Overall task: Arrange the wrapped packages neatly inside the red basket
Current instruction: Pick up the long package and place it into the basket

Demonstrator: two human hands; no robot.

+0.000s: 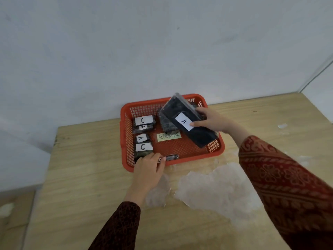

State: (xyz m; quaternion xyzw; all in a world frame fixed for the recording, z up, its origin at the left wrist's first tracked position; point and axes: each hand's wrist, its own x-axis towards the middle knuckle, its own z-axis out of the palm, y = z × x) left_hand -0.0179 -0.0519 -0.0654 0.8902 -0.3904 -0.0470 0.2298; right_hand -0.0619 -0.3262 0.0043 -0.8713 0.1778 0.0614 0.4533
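- Right hand point(212, 121) has its fingers clamped on the big dark package point(187, 121), label A, tilted over the red basket point(126, 109), right side
- Long axis runs far-left to near-right, far end up
- Left hand point(149, 166) pinches a small package point(172, 157) at the near wall
- Best to level it and lower it flat, edges square with the walls

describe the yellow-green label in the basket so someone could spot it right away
Find the red plastic mesh basket against the wall on the wooden table. On its floor, near the middle, lies a pale yellow-green paper strip. Unlike the white single-letter tags on the dark wrapped packages beside it, it carries a whole handwritten word, ABNORMAL.
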